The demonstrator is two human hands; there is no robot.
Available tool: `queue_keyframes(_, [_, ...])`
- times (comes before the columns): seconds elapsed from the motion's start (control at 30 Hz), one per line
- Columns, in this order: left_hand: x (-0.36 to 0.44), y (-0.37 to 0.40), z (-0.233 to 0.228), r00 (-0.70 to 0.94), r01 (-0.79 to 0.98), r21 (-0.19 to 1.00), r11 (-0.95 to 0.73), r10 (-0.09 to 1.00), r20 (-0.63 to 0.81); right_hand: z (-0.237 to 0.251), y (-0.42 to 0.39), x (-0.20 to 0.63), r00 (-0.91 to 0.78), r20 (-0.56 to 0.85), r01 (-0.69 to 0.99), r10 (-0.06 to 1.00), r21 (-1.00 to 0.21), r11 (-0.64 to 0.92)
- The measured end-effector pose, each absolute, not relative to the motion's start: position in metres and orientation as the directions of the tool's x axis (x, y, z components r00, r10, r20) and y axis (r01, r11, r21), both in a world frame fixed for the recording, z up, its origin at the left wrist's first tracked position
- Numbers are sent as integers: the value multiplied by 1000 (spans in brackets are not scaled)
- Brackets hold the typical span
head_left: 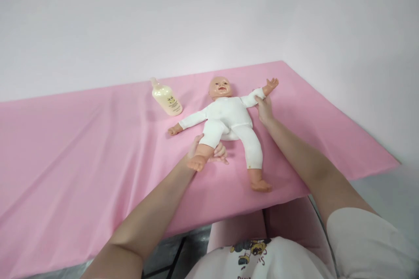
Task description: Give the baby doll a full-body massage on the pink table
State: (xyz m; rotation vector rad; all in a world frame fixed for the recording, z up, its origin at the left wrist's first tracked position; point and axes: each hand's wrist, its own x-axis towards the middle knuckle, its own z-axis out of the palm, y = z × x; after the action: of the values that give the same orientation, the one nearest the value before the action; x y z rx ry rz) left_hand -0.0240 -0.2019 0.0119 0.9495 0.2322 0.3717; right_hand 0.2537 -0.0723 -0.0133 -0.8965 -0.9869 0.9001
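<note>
A baby doll (231,111) in a white suit lies on its back, limbs spread, on a pink cloth (81,152) draped over a table, its head toward the far edge and its feet toward me. My left hand (193,147) is wrapped round one of its lower legs, fingers curled out from beneath; my right hand (264,109) grips the opposite forearm, just below the doll's hand. The lower foot rests near the front edge, with only a narrow strip of cloth before my lap. The head sits close to the far side, where a pale wall (163,17) rises behind. Widest room lies to my left, a long, creased stretch of cloth; to my right, bare fabric tapers to a corner. Nearest obstacle: a cream-coloured pump bottle (167,101), standing just beyond the doll's other outstretched hand, apart from it. My forearms flank the doll, and my printed white shirt (284,257) fills the foreground.
</note>
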Motion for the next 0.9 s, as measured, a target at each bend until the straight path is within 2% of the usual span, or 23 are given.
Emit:
queue_keyframes(0.07, [-23,-201,16,868,-243,791,562,490,-82,-6,-82,244,234,417,-49,878,-897,439])
queue_keyframes(0.13, [-21,-202,19,818,-288,766,575,563,-115,1,-94,234,49,483,117,874,-872,475])
queue_keyframes(0.27, [-17,-205,26,738,-342,736,584,652,-174,11,-115,224,-346,519,404,782,-670,623])
queue_keyframes(0.33, [-16,-206,29,723,-339,735,588,662,-196,15,-119,224,-413,508,465,755,-595,655])
queue_keyframes(0.4, [-15,-206,30,720,-325,741,588,662,-209,18,-120,226,-425,500,485,755,-578,656])
queue_keyframes(0.47, [-15,-206,30,729,-311,746,589,652,-210,19,-119,226,-417,494,464,763,-606,646])
queue_keyframes(0.53, [-16,-205,27,764,-289,755,589,617,-189,21,-120,225,-374,495,387,785,-686,616])
queue_keyframes(0.63, [-18,-205,19,858,-230,806,545,505,-96,21,-123,221,-222,461,157,859,-853,498])
queue_keyframes(0.7, [-19,-208,15,907,-183,857,482,418,-41,21,-123,219,-123,394,-16,911,-919,395])
queue_keyframes(0.77, [-20,-210,14,944,-124,894,430,329,-27,19,-119,219,-42,327,-128,944,-939,319])
queue_keyframes(0.87, [-23,-213,15,978,-14,912,410,195,-73,12,-106,223,120,267,-200,956,-937,287])
queue_keyframes(0.9, [-24,-214,16,974,4,910,415,205,-97,9,-101,226,180,253,-222,951,-931,290])
